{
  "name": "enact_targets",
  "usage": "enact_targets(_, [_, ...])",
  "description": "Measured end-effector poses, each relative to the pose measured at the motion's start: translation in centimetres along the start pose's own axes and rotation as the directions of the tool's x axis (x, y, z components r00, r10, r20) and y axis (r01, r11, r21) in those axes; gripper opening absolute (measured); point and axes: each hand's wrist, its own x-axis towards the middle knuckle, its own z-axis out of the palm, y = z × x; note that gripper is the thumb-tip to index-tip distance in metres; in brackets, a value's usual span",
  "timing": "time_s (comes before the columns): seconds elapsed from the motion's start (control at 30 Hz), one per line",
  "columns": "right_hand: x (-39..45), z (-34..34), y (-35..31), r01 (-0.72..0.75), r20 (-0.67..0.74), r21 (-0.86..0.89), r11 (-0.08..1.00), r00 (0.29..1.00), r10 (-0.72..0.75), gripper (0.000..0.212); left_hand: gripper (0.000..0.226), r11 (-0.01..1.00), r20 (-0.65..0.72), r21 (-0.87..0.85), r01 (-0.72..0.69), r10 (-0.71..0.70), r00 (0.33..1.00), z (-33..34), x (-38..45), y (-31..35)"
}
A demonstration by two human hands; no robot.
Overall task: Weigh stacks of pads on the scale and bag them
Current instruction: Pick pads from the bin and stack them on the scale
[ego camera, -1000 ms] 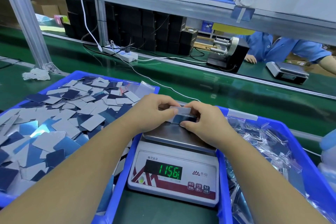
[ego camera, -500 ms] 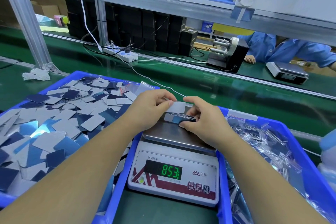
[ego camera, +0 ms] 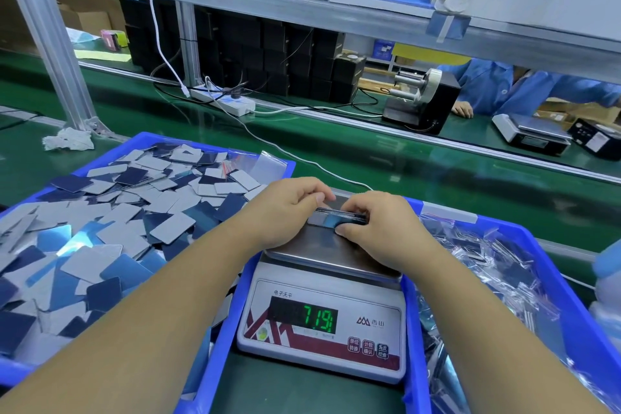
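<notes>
Stack of pads (ego camera: 339, 213) above scale (ego camera: 322, 309) (reading 7.19), pinched between left hand (ego camera: 285, 208), right hand (ego camera: 379, 228) fingers

Bright, even overhead light, shadows soft and short. Glare patches on the shiny blue pads in the left bin (ego camera: 40, 235), on the scale (ego camera: 322, 323) platter and the bagged plastic at right. Wide-angle bowing bends the frame rail (ego camera: 302, 7) near edges. Centre sharp, green display readable; background slightly soft, compression smear.

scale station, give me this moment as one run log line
step: weighing | both hands grip pad stack on scale | display: 71.9 | loose pads in left bin | bagging: not started
</notes>
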Motion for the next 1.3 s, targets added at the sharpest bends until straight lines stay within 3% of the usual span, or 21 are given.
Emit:
enact_targets(0.1, [0.0, -0.2, 0.1, -0.076, -0.016, 0.015, 0.997, 0.997, 0.076, 0.014, 0.032, 0.992, 0.007, -0.117, 0.052, -0.052, 0.999, 0.0, -0.1, 0.4])
enact_targets(0.27, [0.2, -0.1, -0.2, -0.136, -0.022, 0.052, 0.989, 0.99, 0.138, 0.012, 0.067, 0.904, 0.126, -0.421, 0.067, -0.014, 0.992, 0.6, -0.6, 1.9])
enact_targets(0.43, [0.4, 0.8, -1.3, -0.049, -0.037, -0.022, 0.999, 0.998, 0.049, 0.021, 0.083, 0.915, 0.215, -0.4, 0.056, 0.035, 0.976, 1.7, -0.7, 3.4])
enact_targets(0.57, [0.3, 0.6, -1.0, -0.066, -0.056, -0.026, 0.998, 0.996, 0.064, 0.025, 0.083, 0.933, 0.213, -0.358, 0.04, 0.04, 0.976, 1.7, -0.7, 3.4])
enact_targets(0.67, [0.3, 0.5, -1.3, -0.088, -0.108, -0.051, 0.995, 0.991, 0.082, 0.02, 0.072, 0.956, 0.11, -0.292, 0.026, 0.007, 0.994, 1.3, -0.5, 3.0])
enact_targets(0.77, [0.1, 0.9, -1.8, -0.07, -0.1, -0.018, 0.997, 0.993, 0.068, 0.02, 0.041, 0.974, -0.092, -0.228, 0.015, -0.037, 0.995, 0.1, 0.2, 1.7])
enact_targets(0.9, [-0.1, 1.4, -2.3, -0.026, -0.102, 0.024, 0.999, 0.994, 0.028, 0.019, 0.026, 0.962, -0.353, -0.124, 0.241, -0.27, 0.896, -2.5, 1.4, -1.5])
enact_targets(1.0, [0.0, 1.7, -2.6, 0.029, -0.231, 0.056, 0.998, 0.973, -0.016, 0.023, 0.039, 0.879, -0.258, 0.176, 0.443, -0.393, 0.883, -3.7, 2.8, -3.7])
enact_targets(1.13, [-0.1, 2.3, -3.0, 0.076, -0.251, 0.076, 0.994, 0.966, -0.054, 0.022, 0.041, 0.703, -0.152, 0.587, 0.401, -0.391, 0.908, -3.0, 4.5, -5.4])
enact_targets(1.2, [-0.2, 2.4, -3.0, 0.102, -0.222, 0.056, 0.993, 0.971, -0.088, 0.02, 0.041, 0.632, -0.136, 0.686, 0.362, -0.377, 0.916, -2.4, 5.2, -5.8])
enact_targets(1.3, [0.0, 2.4, -2.8, 0.105, -0.194, 0.05, 0.993, 0.976, -0.094, 0.019, 0.053, 0.604, -0.11, 0.714, 0.354, -0.403, 0.909, -2.0, 6.2, -6.3])
